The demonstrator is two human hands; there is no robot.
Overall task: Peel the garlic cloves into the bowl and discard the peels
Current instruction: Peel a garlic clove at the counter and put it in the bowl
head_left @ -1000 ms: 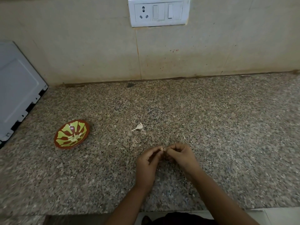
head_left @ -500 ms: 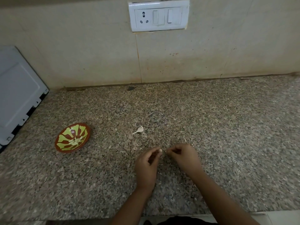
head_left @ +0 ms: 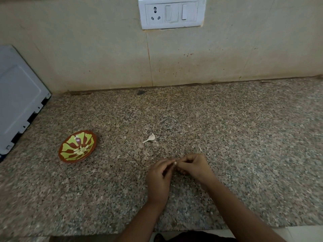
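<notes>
Left hand (head_left: 160, 179) and right hand (head_left: 194, 165) together, pinching small pale garlic clove (head_left: 174, 162) | brown-and-green patterned bowl (head_left: 77, 146) well left, holding peeled cloves

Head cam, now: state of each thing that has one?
bowl: upright on counter, peeled cloves inside.
garlic clove: pinched between both hands, mostly hidden.
left hand: pinches garlic clove.
right hand: pinches garlic clove.
garlic piece: loose on counter, apart from bowl and hands.
socket: nothing plugged in.

The person's 2 forearms are bare up to the picture's bottom edge, and the left hand (head_left: 158, 179) and right hand (head_left: 195, 167) are bare too. A dark black garment (head_left: 192, 238) shows between the arms.
</notes>
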